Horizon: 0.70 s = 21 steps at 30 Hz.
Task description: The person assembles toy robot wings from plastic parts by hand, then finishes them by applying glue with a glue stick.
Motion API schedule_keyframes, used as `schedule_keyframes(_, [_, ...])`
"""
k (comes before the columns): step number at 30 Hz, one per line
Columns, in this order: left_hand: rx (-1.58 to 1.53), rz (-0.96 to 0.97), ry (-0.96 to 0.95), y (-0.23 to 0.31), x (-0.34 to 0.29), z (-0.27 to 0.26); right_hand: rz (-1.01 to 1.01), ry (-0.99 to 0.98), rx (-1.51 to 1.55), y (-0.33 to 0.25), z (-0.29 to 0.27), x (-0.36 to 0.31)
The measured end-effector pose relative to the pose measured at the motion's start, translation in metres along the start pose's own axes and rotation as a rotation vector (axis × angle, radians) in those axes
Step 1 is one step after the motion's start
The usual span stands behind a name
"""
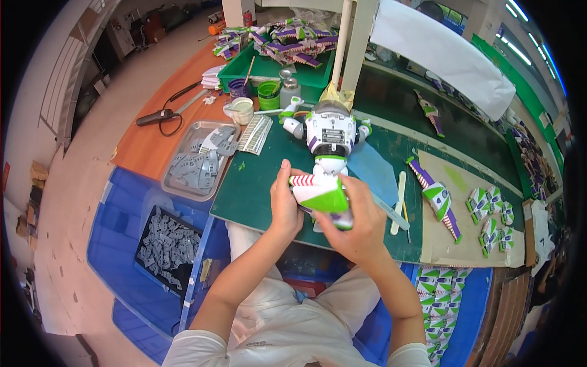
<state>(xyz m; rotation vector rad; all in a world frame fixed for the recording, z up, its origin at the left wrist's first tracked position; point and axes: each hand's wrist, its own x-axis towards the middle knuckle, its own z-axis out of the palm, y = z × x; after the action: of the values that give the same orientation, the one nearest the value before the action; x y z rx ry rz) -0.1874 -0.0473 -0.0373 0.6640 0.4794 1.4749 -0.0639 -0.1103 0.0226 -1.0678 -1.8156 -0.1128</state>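
Observation:
Just beyond the near edge of the green table (244, 199), both my hands hold a white and green toy wing pack (321, 194) with a red-striped tip. My left hand (285, 205) is closed on its striped left end, thumb up. The right side is gripped by my right hand (362, 227), its thumb on the lower edge. Right behind the piece lies a white toy space figure (330, 129) with green and purple trim. I cannot tell whether the piece touches the figure, since they overlap in view. The underside of the piece is hidden.
To the left are a metal tray (214, 194) of grey parts and a heat tool or iron (156, 117). A green crate (327, 79) of winged parts stands behind paint cups (269, 96). At right lie flat sticks (398, 202), a winged pack (438, 199) and several small packs (489, 205).

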Motion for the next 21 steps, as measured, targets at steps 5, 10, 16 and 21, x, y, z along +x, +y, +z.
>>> schedule_keyframes(5, [-0.090, -0.033, 0.215, -0.025, 0.021, 0.013, 0.216, 0.035, -0.106, 0.061, 0.036, 0.033])
schedule_keyframes(10, [0.421, 0.096, 0.313, -0.070, 0.087, -0.013, 0.122, -0.064, -0.087, 0.134, 0.092, 0.079])
schedule_keyframes(16, [-0.056, -0.102, 0.377, -0.041, 0.118, -0.052, 0.126, -0.233, -0.136, 0.148, 0.095, 0.089])
schedule_keyframes(21, [-0.087, -0.196, 0.073, -0.066, 0.153, -0.046, 0.170, -0.225, -0.190, 0.158, 0.105, 0.098])
